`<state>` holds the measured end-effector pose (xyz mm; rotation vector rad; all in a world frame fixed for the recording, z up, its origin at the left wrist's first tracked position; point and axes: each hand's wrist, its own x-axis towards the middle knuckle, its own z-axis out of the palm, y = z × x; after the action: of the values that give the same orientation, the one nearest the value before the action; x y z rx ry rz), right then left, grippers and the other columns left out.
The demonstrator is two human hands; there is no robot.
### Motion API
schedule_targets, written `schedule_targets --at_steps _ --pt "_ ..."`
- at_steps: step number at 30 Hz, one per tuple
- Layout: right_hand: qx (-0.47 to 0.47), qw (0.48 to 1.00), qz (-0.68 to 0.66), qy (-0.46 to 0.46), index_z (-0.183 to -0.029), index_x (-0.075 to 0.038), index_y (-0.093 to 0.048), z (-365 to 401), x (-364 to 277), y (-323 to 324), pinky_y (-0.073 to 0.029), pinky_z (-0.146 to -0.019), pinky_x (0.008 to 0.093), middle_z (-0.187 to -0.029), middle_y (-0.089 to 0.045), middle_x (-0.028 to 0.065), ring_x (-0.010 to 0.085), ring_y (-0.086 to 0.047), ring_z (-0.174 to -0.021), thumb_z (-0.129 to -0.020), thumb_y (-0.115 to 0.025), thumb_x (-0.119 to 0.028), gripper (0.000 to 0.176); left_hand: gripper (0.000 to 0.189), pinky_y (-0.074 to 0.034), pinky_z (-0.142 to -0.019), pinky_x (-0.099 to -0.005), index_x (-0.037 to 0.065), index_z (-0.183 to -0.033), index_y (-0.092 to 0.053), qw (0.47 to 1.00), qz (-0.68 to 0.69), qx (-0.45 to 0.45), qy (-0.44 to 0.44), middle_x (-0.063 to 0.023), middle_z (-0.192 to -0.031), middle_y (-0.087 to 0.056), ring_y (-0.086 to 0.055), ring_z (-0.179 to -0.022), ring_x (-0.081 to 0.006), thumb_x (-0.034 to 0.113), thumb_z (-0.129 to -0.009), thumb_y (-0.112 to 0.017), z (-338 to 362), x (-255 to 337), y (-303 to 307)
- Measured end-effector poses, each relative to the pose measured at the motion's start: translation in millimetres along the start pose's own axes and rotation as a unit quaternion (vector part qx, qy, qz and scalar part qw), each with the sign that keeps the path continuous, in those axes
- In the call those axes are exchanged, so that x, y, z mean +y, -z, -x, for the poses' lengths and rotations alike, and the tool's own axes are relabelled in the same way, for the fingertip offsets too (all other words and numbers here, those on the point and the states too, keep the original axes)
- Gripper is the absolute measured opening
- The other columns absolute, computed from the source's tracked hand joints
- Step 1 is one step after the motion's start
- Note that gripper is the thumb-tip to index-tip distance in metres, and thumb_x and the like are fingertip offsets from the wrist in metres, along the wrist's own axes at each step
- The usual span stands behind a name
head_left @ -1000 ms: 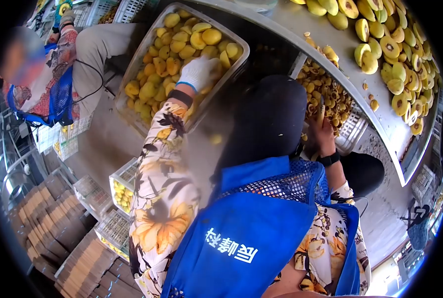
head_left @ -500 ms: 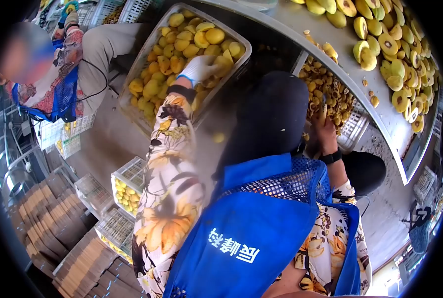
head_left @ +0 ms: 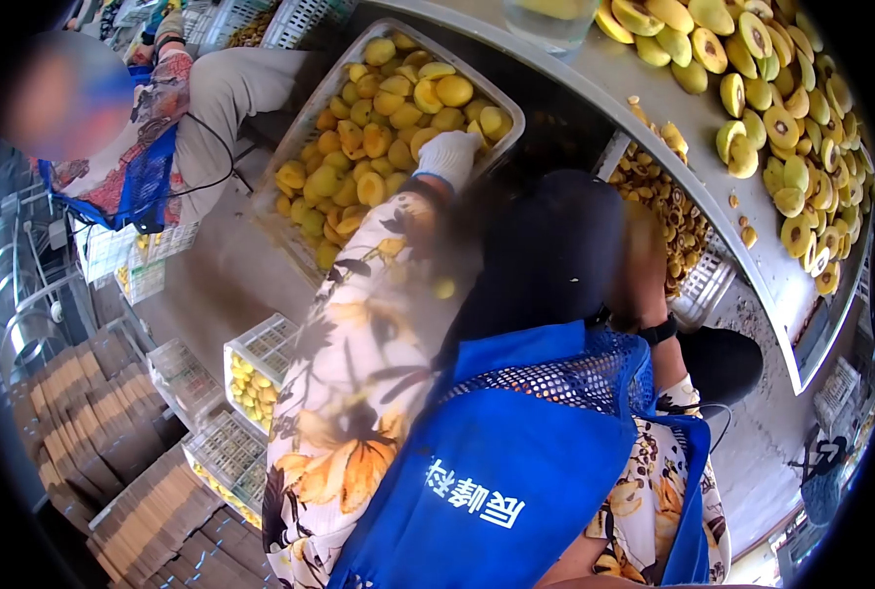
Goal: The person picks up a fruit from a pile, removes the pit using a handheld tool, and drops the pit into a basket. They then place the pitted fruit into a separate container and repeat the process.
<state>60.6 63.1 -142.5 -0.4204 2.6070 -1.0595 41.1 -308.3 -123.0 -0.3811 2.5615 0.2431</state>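
Note:
My left hand, in a white glove, is over the right side of a grey plastic crate heaped with yellow apricot-like fruit. Its fingers look curled, but what they hold, if anything, is hidden. Motion smears my right hand, which is bare with a black wristband; its fingers do not show clearly. It is beside my dark-clothed knee, near a container of brown fruit pits and scraps.
Halved fruit with brown centres lies on the metal table, whose edge curves past my knees. A co-worker sits at upper left. White crates and stacked brown cardboard stand on the left.
My left hand has lifted off the fruit and moved right toward the crate's edge. My right hand has risen beside my knee; the small knife-like tool seen in it earlier no longer shows.

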Motion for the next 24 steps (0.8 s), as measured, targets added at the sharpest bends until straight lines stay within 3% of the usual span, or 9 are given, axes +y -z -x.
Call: schedule_targets --at_steps 2,4,5,6,8,13,18,21,24 --pt "0.008 0.998 0.023 0.053 -0.093 0.001 -0.058 -6.9 4.9 -6.1 -0.047 -0.059 0.0363 -0.073 -0.062 0.0183 0.0277 -0.06 -0.064 -0.081 -0.06 -0.019 0.023 0.021 -0.048 -0.069 -0.0441 0.01 -0.083 -0.062 0.994 0.055 0.09 -0.014 -0.0142 -0.086 -0.064 -0.061 -0.082 -0.0322 0.028 -0.083 -0.053 -14.5 -16.8 -0.5" --pt "-0.026 0.996 -0.068 -0.055 -0.094 0.001 -0.058 2.5 -7.9 -3.8 -0.047 -0.06 0.0358 -0.074 -0.062 0.0181 0.0268 -0.06 -0.065 -0.082 -0.059 -0.018 0.023 0.024 -0.048 -0.068 -0.0443 0.009 -0.08 -0.063 0.988 0.019 0.142 -0.053 -0.0139 -0.082 -0.064 -0.061 -0.08 -0.0318 0.033 -0.079 -0.058 -24.6 -30.1 28.5" --pt "-0.06 0.993 -0.071 -0.068 -0.096 0.001 -0.058 2.0 -24.1 7.9 -0.047 -0.062 0.0358 -0.078 -0.062 0.0185 0.0274 -0.06 -0.068 -0.082 -0.059 -0.016 0.022 0.03 -0.048 -0.066 -0.0449 0.01 -0.081 -0.063 0.96 0.043 0.271 -0.045 -0.0145 -0.083 -0.063 -0.061 -0.076 -0.0325 0.039 -0.075 -0.063 -42.8 -42.6 25.9" --pt "-0.115 0.968 -0.109 -0.192 -0.096 0.0 -0.058 -0.1 -38.7 19.4 -0.047 -0.061 0.0354 -0.079 -0.062 0.0185 0.028 -0.06 -0.07 -0.082 -0.058 -0.015 0.021 0.03 -0.049 -0.064 -0.0431 0.01 -0.081 -0.063 0.923 0.073 0.374 0.061 -0.0153 -0.084 -0.062 -0.062 -0.074 -0.0323 0.04 -0.075 -0.064 -62.9 -44.5 48.6" --pt "-0.059 0.976 -0.146 -0.15 -0.094 0.0 -0.058 0.7 -40.5 17.2 -0.046 -0.057 0.0346 -0.075 -0.062 0.0177 0.0272 -0.06 -0.067 -0.082 -0.057 -0.015 0.018 0.022 -0.051 -0.065 -0.0419 0.011 -0.085 -0.064 0.941 0.027 0.317 0.117 -0.0152 -0.085 -0.061 -0.063 -0.076 -0.0324 0.032 -0.078 -0.061 -94.8 -57.6 47.6" --pt "-0.022 0.996 0.084 0.023 -0.095 -0.003 -0.059 -0.9 1.6 10.0 -0.048 -0.053 0.0367 -0.081 -0.057 0.017 0.0294 -0.058 -0.062 -0.082 -0.058 -0.015 0.017 0.017 -0.051 -0.071 -0.0441 0.013 -0.089 -0.066 0.973 0.06 0.22 0.029 -0.0176 -0.099 -0.061 -0.062 -0.084 -0.0334 0.016 -0.079 -0.053 -115.0 -61.4 21.1" --pt "0.033 0.917 0.308 0.251 -0.1 -0.006 -0.056 -9.8 11.9 -5.2 -0.05 -0.055 0.0399 -0.089 -0.053 0.0185 0.0344 -0.057 -0.07 -0.081 -0.058 -0.015 0.021 0.021 -0.049 -0.068 -0.0454 0.012 -0.091 -0.063 0.959 0.061 0.263 0.083 -0.0165 -0.091 -0.061 -0.061 -0.082 -0.0335 0.017 -0.082 -0.045 -90.0 -51.8 10.7" --pt "-0.006 0.946 0.216 0.239 -0.1 -0.004 -0.054 -14.3 -5.3 -6.3 -0.048 -0.057 0.0424 -0.094 -0.055 0.021 0.0372 -0.057 -0.074 -0.082 -0.055 -0.011 0.02 0.023 -0.05 -0.068 -0.0434 0.009 -0.083 -0.065 0.964 0.009 0.264 -0.027 -0.0155 -0.084 -0.064 -0.062 -0.079 -0.0323 0.027 -0.08 -0.051 -140.1 -91.2 0.5" --pt "-0.07 0.993 0.06 0.071 -0.097 -0.001 -0.054 -16.2 -21.8 -0.4 -0.047 -0.061 0.0425 -0.085 -0.059 0.0238 0.038 -0.058 -0.07 -0.085 -0.05 -0.01 0.016 0.037 -0.049 -0.067 -0.042 0.008 -0.083 -0.066 0.963 0.0 0.254 -0.093 -0.0149 -0.082 -0.065 -0.062 -0.074 -0.0329 0.043 -0.076 -0.056 -105.4 -96.9 27.3"
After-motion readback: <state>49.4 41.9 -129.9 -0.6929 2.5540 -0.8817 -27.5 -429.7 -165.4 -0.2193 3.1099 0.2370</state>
